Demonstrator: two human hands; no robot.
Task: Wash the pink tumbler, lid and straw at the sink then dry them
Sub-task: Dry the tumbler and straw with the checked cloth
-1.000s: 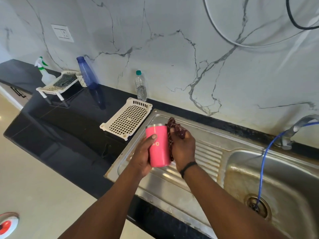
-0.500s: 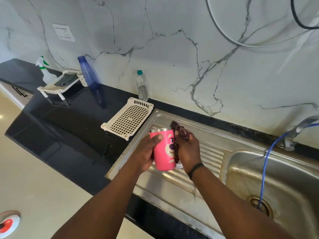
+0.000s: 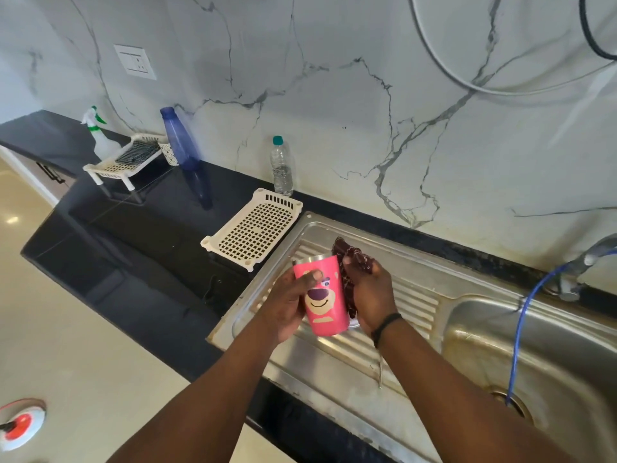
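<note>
The pink tumbler point(image 3: 323, 297), upright with a bear face toward me, is held over the sink's drainboard point(image 3: 414, 295). My left hand point(image 3: 288, 300) grips its left side, thumb across the front. My right hand point(image 3: 372, 295) holds a dark maroon cloth point(image 3: 350, 262) pressed against the tumbler's right side. A thin metal straw point(image 3: 381, 372) lies on the drainboard below my right wrist. A clear lid edge point(image 3: 354, 323) shows under my right hand, mostly hidden.
A cream perforated tray point(image 3: 253, 228) lies on the black counter left of the sink. A clear water bottle point(image 3: 282, 167), a blue bottle point(image 3: 178, 138), a second rack point(image 3: 125, 158) and a spray bottle point(image 3: 96, 135) stand behind. The basin point(image 3: 534, 355), blue hose point(image 3: 521, 332) and tap point(image 3: 584, 262) are at right.
The tumbler has been turned in my hands, bringing the bear face round to the front. The cloth stays against its right side. Both hands have kept their place.
</note>
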